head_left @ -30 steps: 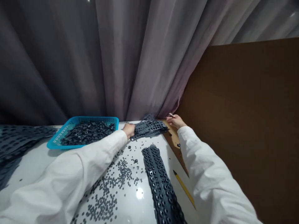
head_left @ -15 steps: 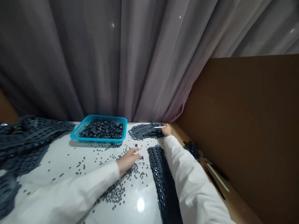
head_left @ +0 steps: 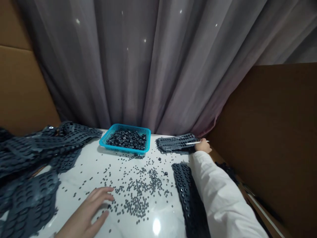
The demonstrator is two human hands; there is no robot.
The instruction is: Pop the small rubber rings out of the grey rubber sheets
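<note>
My left hand (head_left: 87, 211) lies flat and open on the white table (head_left: 81, 172), fingers stretched toward a scatter of small dark rings (head_left: 138, 191). Far across the table my right hand (head_left: 203, 146) is closed on a thin pale stick (head_left: 196, 142), resting at the edge of a stack of dark perforated rubber sheets (head_left: 174, 144). A long dark strip full of round sockets (head_left: 189, 195) runs along my right sleeve toward me. A blue basket (head_left: 146, 147) holding many dark rings stands at the back, left of the stack.
A big heap of dark punched rubber sheets (head_left: 32, 158) covers the table's left side. Grey curtains (head_left: 148, 66) hang behind. A brown board wall (head_left: 272, 132) closes the right side, with more dark bits (head_left: 229, 168) on the ledge below it.
My left hand has drawn back from the far sheet stack to the near table and opened flat. My right hand stays at the stack with the stick. The view has swung left.
</note>
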